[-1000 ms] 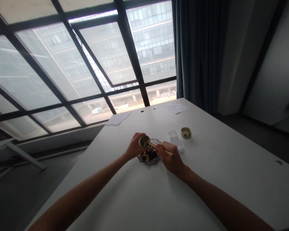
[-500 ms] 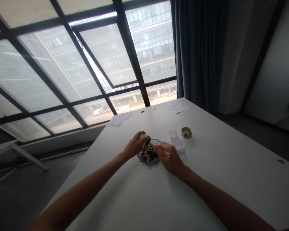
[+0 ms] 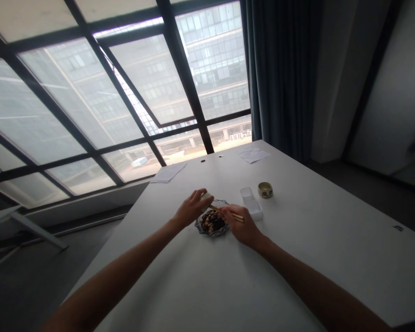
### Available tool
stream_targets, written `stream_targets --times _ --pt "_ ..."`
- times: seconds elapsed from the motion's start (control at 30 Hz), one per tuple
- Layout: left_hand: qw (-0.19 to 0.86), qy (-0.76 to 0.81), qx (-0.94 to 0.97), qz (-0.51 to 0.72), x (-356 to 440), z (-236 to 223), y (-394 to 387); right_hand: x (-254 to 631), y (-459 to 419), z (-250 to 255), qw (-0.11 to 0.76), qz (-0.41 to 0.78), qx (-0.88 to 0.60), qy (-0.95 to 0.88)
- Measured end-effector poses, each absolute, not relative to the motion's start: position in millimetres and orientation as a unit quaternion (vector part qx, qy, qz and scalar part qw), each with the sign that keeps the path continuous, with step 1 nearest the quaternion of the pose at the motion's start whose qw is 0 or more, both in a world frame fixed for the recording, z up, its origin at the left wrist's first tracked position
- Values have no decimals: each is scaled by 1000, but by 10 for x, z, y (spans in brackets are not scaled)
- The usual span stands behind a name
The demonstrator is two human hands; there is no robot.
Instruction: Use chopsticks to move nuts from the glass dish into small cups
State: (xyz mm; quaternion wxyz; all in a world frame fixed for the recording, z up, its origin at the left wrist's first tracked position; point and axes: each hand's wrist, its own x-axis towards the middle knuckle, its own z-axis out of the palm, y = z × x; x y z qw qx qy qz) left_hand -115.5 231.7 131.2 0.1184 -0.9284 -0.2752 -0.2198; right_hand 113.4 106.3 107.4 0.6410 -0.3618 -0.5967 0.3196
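My left hand (image 3: 192, 209) is shut around a small pale ceramic cup (image 3: 205, 199), holding it tilted above the far left rim of the plate. My right hand (image 3: 238, 226) grips a pair of wooden chopsticks (image 3: 229, 213), whose tips point left toward the cup and over the food. Below both hands lies a shallow blue-and-white plate (image 3: 202, 228) holding a dark, mixed heap of food (image 3: 211, 222). The cup's opening is hidden from this angle.
A clear plastic box (image 3: 251, 204) stands just right of the plate, and a small lettered ceramic cup (image 3: 264, 189) stands beyond it. Loose papers (image 3: 168, 172) lie on the far white table (image 3: 297, 240), near tall windows and a dark curtain.
My left hand has turned the cup, so its opening no longer faces me. The chopsticks have shifted slightly over the plate.
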Motion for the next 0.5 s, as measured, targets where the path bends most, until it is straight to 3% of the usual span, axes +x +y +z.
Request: stream_targets --times 0.27,0.5 --pt "40 -304 -912 -271 -1164 1318 2324 1118 1016 1151 647 352 -365 -569" --pt "-101 -368 -850 -363 -1133 1295 2270 1525 801 1237 706 338 -376 -495"
